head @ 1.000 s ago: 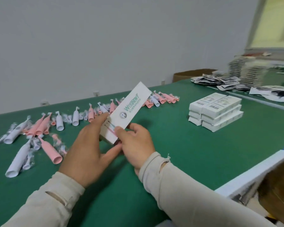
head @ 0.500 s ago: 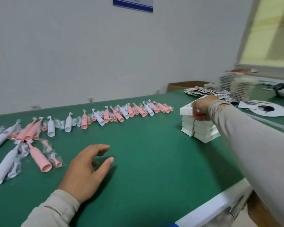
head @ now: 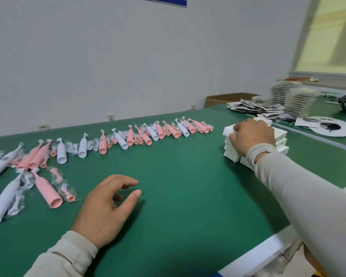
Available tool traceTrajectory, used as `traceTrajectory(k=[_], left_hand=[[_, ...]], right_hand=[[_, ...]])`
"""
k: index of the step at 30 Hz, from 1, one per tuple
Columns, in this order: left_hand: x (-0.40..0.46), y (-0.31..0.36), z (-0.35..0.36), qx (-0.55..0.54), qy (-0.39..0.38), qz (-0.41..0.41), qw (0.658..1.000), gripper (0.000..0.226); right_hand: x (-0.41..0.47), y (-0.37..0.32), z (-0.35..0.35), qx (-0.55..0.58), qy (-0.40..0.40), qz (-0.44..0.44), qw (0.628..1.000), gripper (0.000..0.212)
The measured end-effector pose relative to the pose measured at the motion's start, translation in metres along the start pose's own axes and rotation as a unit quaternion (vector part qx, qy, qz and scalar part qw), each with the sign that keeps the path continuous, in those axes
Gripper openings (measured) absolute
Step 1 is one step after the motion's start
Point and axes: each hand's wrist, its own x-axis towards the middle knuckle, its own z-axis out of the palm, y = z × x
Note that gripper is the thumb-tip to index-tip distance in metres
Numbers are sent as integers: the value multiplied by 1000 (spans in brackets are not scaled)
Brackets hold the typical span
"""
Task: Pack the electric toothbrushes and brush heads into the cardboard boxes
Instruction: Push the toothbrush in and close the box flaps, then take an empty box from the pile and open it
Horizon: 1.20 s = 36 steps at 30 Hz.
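Right of centre in the frame sits the stack of small white cardboard boxes (head: 231, 154), and the person's right hand (head: 253, 136) is on top of it, fingers curled over the uppermost white box (head: 228, 131) at its near-left end. That grip looks closed round the box edge, though the fingertips are hidden behind the carton. These cartons look light and thin-walled, likely to crush if squeezed hard, so the long edges are the sensible place to hold, not the flat faces.

Across the middle and left of the frame runs the line of pink and white plastic electric toothbrush handles (head: 128, 139), with small brush heads in clear plastic wrappers (head: 65, 189) scattered among them. The handles look smooth, rigid and light; round the barrel is the place to take one. The wrappers look slippery and crinkly, better pinched at a corner.

The left hand (head: 106, 206) hovers low over the green table (head: 178, 186) at bottom centre, fingers loosely bent, holding nothing.

At upper right lie printed leaflets (head: 256, 107) and a brown carton (head: 224, 99).
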Motion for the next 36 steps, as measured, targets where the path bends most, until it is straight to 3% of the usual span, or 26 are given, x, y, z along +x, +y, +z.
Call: traceTrajectory(k=[5,8,10,13,15,17,20,22,26,29,32,36], left_hand=[[-1,2,-4,-3,9,-2,1000,12],[-1,5,-7,7,29,-13,999,11],[-1,4,-12,18,68,-35,997,9],[-5,1,-30,47,142,-79,986,8],[-11,-1,-49,82,166,-97,978,7],[-22,-3,-73,133,172,-114,969,10],[-41,-10,-118,273,164,-154,935,25],[-49,-16,-157,379,152,-185,894,39],[-51,-25,-242,543,180,-297,765,56],[-58,-31,-279,584,141,-426,676,57],[-63,-35,-284,607,121,-434,654,36],[-66,-37,-276,614,190,-352,681,31]], right_hand=[[-10,-7,-4,15,40,6,999,36],[-37,-53,-11,184,76,-76,977,46],[-71,-106,-13,309,38,-147,939,44],[-123,-195,-13,499,-95,-173,844,24],[-149,-246,-18,582,-175,-180,773,13],[-171,-278,-20,622,-190,-207,730,5],[-196,-291,-12,588,-135,-290,743,7],[-203,-287,-5,548,-151,-337,751,10],[-202,-279,-3,548,-163,-332,750,23],[-201,-277,-6,565,-156,-312,748,23],[-202,-277,-9,568,-164,-310,744,25],[-203,-275,-10,568,-167,-307,745,21]])
